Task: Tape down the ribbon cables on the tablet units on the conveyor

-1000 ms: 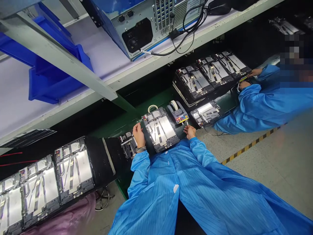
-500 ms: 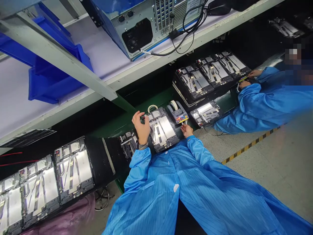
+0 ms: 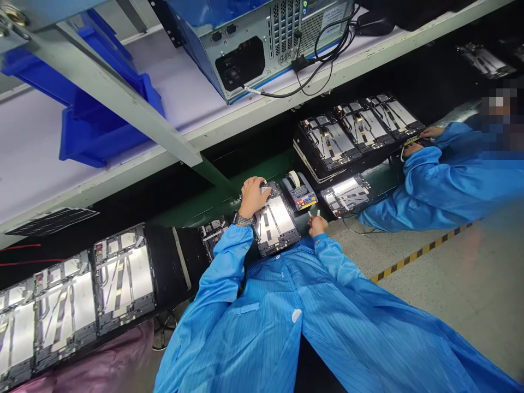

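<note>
Electronics panel [image 3: 277, 222] lay on the green bench [image 3: 262, 165], left hand [image 3: 252, 196] draped over its far corner, fingers apart; right hand [image 3: 318, 225] pinched a white strip [image 3: 310, 214]; tape dispenser [image 3: 302, 192] crowded the panel's edge (snug!).

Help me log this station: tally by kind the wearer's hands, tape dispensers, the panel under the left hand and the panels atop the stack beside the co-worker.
Left hand and right hand: 2
Tape dispenser: 1
Panels: 4
Total: 7

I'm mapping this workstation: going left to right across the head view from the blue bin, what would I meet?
Blue bin, wearer's left hand, tape dispenser, single panel just right of it, co-worker's hands.
</note>
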Demonstrator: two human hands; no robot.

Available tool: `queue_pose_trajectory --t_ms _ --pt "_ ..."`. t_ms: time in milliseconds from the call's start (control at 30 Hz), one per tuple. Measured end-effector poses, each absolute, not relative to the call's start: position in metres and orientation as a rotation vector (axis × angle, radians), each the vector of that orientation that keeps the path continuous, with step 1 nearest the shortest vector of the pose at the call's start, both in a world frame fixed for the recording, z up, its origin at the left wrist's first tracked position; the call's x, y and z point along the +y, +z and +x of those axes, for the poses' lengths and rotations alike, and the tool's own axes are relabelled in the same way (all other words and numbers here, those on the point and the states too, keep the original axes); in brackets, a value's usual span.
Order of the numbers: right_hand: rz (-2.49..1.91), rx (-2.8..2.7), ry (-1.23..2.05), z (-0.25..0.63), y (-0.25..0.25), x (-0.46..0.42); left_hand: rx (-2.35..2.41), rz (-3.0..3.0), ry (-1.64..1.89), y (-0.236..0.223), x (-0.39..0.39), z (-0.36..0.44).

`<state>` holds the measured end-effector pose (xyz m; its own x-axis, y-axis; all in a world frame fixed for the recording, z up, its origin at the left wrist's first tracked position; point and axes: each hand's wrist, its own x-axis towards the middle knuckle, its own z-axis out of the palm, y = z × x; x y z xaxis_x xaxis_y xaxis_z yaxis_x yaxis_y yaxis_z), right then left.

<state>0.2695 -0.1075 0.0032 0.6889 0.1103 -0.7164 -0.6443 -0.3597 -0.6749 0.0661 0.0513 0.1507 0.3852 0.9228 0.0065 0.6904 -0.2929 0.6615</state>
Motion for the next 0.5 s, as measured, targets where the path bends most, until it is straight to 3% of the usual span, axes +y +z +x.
queue_pose_trajectory --t_ms 233,367,500 --pt "-1.616 -0.213 0.687 0.272 0.067 -0.149 1.402 2.129 0.471 0.141 0.045 0.093" --pt "-1.551 -0.731 0.637 0.275 0.116 -0.098 1.470 2.038 0.390 0.137 0.054 0.085" --pt "-1.498 -1.219 0.672 0.274 0.133 -0.023 1.504 1.978 0.321 0.140 0.068 0.074"
